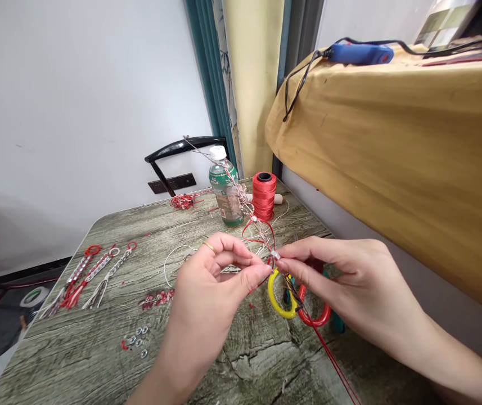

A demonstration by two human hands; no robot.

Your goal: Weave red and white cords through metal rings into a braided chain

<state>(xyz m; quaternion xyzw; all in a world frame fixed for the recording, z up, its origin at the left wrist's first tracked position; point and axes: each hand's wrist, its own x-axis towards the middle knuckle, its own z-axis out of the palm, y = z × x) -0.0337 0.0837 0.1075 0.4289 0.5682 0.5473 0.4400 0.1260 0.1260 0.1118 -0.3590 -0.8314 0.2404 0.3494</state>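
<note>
My right hand point(350, 278) pinches a small silver metal nut point(275, 255) between thumb and forefinger. Close beside it, my left hand point(209, 304) has its thumb and fingertips pressed together on a thin red cord point(274, 239), partly hidden by the fingers. The cord makes a loop beyond my hands, alongside a tangled red-and-white strand point(244, 202) stretching up past the bottle. Below my fingertips lie scissors with one yellow handle loop point(282, 312) and one red. Dark and red cords point(333, 360) run down toward the near edge.
A green-labelled bottle point(226, 194) and a red thread spool point(264, 197) stand at the back. Three braided tassels point(91, 270) lie left, with several loose nuts point(139, 337) nearer. A yellow-draped surface point(392, 140) overhangs the right side, carrying a blue corded tool point(361, 54).
</note>
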